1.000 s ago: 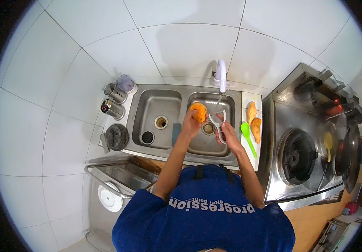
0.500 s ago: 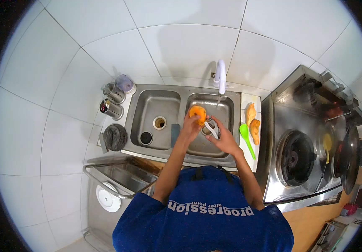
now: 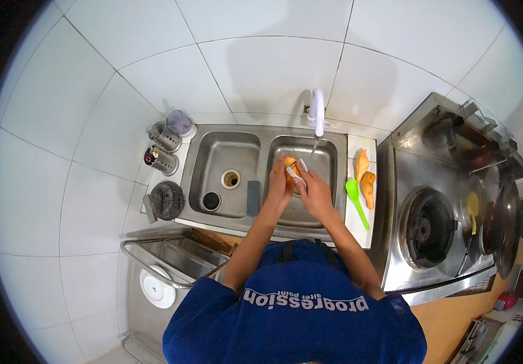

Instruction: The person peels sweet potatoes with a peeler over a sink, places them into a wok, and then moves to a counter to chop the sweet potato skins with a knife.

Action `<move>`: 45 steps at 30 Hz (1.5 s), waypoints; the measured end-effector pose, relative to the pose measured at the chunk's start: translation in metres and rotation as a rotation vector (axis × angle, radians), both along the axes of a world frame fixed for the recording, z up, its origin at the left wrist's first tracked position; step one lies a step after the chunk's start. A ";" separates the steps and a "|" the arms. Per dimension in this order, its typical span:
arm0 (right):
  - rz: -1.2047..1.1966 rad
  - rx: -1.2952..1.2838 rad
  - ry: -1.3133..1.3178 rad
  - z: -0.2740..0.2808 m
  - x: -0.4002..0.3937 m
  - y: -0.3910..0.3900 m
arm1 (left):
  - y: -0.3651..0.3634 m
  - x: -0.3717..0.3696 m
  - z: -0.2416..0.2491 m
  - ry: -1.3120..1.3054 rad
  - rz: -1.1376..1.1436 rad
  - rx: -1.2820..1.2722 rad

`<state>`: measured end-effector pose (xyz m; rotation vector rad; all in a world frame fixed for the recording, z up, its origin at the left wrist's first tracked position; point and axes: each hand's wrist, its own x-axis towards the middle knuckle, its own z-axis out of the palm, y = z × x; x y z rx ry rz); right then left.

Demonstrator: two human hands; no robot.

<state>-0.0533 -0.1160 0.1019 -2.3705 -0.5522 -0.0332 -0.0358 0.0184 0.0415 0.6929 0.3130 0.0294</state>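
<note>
Closest in, both forearms run up from the blue shirt and meet over the right basin of the steel sink (image 3: 340,182). A second ago the hands were apart, the peeler lifted clear to the right of the vegetable; now they have closed together. The left hand (image 3: 278,185) wraps its fingers around the orange vegetable (image 3: 290,164), which sits above the basin's middle, mostly hidden by the hands. The right hand (image 3: 313,189) grips the white peeler (image 3: 295,174) and has brought it onto the vegetable's near face, so a peeling stroke appears to be under way over the basin.

Beyond the hands, the white tap (image 3: 317,110) rises from the sink's back edge with a thin stream of water falling. On the ledge at the sink's right edge lie two more orange vegetables (image 3: 366,176) and a green spoon (image 3: 356,200).
</note>
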 end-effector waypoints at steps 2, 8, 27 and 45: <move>0.008 0.020 -0.090 -0.010 -0.008 0.000 | 0.001 0.001 0.015 0.072 0.088 -0.066; 0.022 0.138 -0.016 0.003 -0.002 -0.003 | 0.003 0.004 0.001 0.055 0.110 0.079; 0.142 -0.061 -0.053 0.017 0.014 -0.024 | 0.035 -0.003 0.010 0.063 0.015 0.431; 0.388 -0.223 -0.316 0.005 0.025 -0.042 | 0.042 -0.007 0.006 0.188 -0.256 0.569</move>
